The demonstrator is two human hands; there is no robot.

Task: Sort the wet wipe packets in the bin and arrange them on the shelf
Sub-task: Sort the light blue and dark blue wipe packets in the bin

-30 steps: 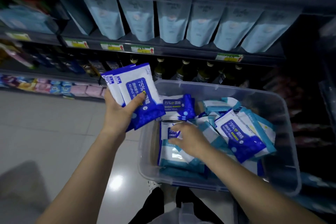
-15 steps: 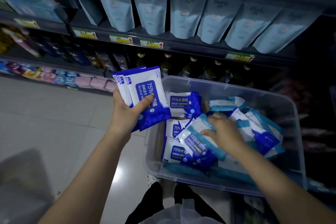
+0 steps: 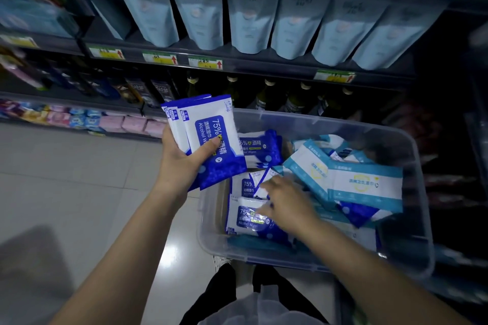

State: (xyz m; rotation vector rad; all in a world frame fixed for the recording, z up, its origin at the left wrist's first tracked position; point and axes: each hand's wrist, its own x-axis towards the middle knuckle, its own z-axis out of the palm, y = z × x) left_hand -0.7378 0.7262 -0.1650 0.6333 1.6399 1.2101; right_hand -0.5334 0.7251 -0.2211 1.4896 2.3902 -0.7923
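Note:
A clear plastic bin (image 3: 343, 125) sits in front of me with wet wipe packets loose inside. Dark blue 75% alcohol packets (image 3: 260, 148) lie on its left side and teal-and-white packets (image 3: 367, 182) are heaped on its right. My left hand (image 3: 179, 163) hangs over the bin's left rim and grips a fanned stack of dark blue packets (image 3: 211, 140), thumb across the front one. My right hand (image 3: 287, 206) is inside the bin, fingers stretched left. Its fingertips touch a dark blue packet (image 3: 244, 221) lying flat at the near left.
Dark store shelves stand behind the bin. A row of pale blue pouches (image 3: 250, 16) fills the upper shelf and bottles (image 3: 266, 97) stand on the one below. Pink and coloured packs (image 3: 132, 124) line the lowest shelf at left. Tiled floor (image 3: 79, 179) lies to the left.
My right hand has moved from the teal packets in the middle of the bin to the dark blue packets at its near left. The left hand keeps its stack.

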